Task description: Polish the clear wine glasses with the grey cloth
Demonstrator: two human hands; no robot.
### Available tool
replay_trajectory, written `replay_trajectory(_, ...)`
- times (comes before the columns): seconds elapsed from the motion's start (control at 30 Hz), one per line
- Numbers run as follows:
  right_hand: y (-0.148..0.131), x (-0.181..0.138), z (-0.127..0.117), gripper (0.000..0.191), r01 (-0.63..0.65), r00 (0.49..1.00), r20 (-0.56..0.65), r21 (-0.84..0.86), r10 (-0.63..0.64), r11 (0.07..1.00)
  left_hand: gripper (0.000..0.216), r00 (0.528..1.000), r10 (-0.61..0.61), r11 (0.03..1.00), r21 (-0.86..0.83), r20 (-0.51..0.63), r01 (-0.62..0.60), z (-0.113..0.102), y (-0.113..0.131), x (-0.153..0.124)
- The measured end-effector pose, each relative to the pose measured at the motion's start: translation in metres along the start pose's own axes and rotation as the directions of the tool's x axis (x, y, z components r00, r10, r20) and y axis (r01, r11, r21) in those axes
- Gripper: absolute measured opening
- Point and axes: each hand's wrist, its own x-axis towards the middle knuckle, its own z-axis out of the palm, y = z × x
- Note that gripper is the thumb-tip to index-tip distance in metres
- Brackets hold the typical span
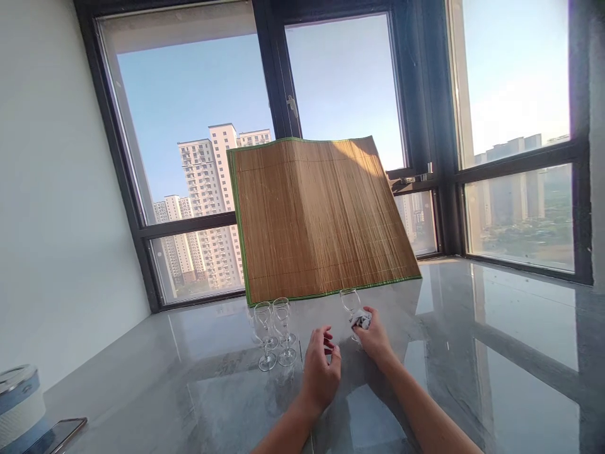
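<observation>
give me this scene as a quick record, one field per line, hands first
left hand: left hand loosely curled, nothing visible in it
right hand: right hand gripping a crumpled grey-white wad at a stemmed glass
other glasses: upright glass cluster left of both hands
surface: glossy grey countertop
backdrop: green-edged slatted mat before windows
far left: lidded cup, phone
outside: tall buildings
</observation>
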Motion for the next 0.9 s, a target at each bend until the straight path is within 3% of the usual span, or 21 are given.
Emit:
replay_trajectory(0.13, 0.003, 0.002, -0.003, 0.059, -0.024, 0.999, -0.04, -0.103, 0.02, 0.994, 0.033, 1.0, 0.016, 0.999, 0.046, 0.008, -0.017, -0.002, 0.003, 0.0)
replay_trajectory(0.33, 0.005, 0.005, -0.004, 0.058, -0.06, 0.995, -0.087, -0.217, 0.042, 0.974, 0.032, 0.996, -0.078, 0.995, 0.055, -0.051, 0.081, -0.006, -0.01, 0.008)
replay_trajectory(0.9, 0.015, 0.006, -0.004, 0.055, -0.005, 0.991, -0.127, -0.333, -0.04, 0.943, 0.03, 0.994, -0.106, 0.992, 0.067, -0.018, 0.107, -0.004, -0.01, 0.007)
